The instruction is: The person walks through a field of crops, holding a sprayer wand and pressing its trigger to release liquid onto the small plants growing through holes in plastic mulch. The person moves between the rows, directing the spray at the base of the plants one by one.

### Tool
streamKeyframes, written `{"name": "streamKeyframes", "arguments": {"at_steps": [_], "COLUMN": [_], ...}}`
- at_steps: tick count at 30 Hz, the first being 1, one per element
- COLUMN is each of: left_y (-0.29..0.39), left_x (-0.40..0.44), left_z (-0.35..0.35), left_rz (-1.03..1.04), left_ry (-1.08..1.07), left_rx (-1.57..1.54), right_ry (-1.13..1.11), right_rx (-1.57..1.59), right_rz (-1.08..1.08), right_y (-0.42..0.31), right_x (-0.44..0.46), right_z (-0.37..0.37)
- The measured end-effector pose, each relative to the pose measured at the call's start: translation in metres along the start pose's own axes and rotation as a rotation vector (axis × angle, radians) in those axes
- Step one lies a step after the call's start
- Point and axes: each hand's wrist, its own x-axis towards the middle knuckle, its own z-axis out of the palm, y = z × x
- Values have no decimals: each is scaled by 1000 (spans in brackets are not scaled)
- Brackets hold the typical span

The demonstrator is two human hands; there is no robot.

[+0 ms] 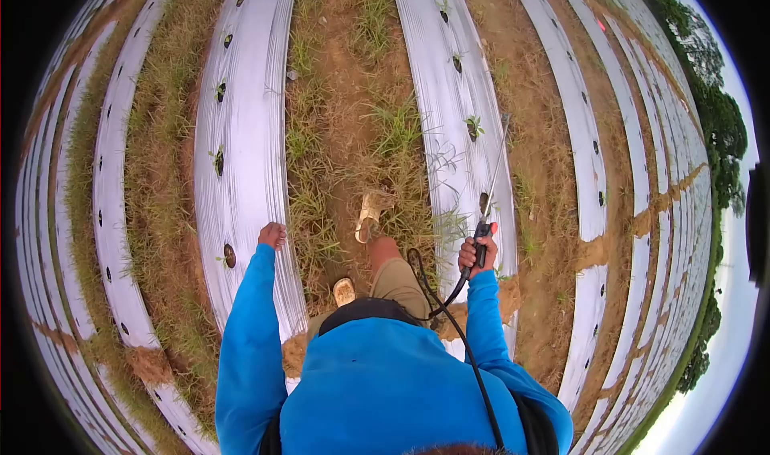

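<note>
My right hand (pixel 479 254) is wrapped round the black handle of a spray wand (pixel 484 238), whose thin metal lance reaches forward over the plastic-covered bed on the right. From the handle a black hose (pixel 454 295) runs back over my body. My left hand (pixel 273 235) is curled closed at the edge of the left plastic-covered bed (pixel 249 134); I make out nothing in it. A small green seedling (pixel 474 128) grows from a hole in the right bed (pixel 449 94), beside the lance.
Between the two beds runs a grassy dirt furrow (pixel 341 94), where my shoes (pixel 368 217) are. More plastic-covered rows (pixel 577 118) with planting holes lie on both sides. Trees (pixel 714 110) stand at the far right. Black straps cross my blue-sleeved upper body.
</note>
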Motion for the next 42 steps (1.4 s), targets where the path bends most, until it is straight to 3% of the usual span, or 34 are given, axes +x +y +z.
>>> {"name": "streamKeyframes", "arguments": {"at_steps": [2,5,10,15,19,22,25,27,28,29,31,32,35,39,42], "left_y": [31,39,94,167,264,283,344,369,390,403,425,541,650,728,746], "left_x": [27,80,58,93,140,242,328,366,395,439,501,443,471,535,584], "left_z": [8,21,48,51,60,59,72,70,73,69,59,75,63,50,37], "left_rz": [48,-161,-422,-278,-323,-384,-392,53,-92,-73,-125,-181,-107,-116,-263], "left_ry": [-30,-55,-32,-12,51,-24,-95,-56,-54,-57,-390,-58,-70,-38,0], "left_rx": [-63,10,64,108,108,-3,-54,216,121,110,-294,-127,-108,-135,-102], "right_ry": [5,-35,-51,-14,46,13,12,156,172,121,59,69,33,25,61], "right_rx": [-2,16,44,-45,-136,-140,-171,-214,-216,-152,-130,-133,-43,-114,-162], "right_rz": [20,69,136,184,214,196,149,46,63,115,134,136,131,115,76], "right_y": [-16,-47,-115,-187,-228,-251,-277,-282,-289,-298,-315,-322,-337,-370,-396], "right_x": [39,103,180,250,314,379,457,486,499,512,534,542,576,649,720], "right_z": [20,56,151,247,307,359,413,446,470,489,528,549,614,672,710]}}
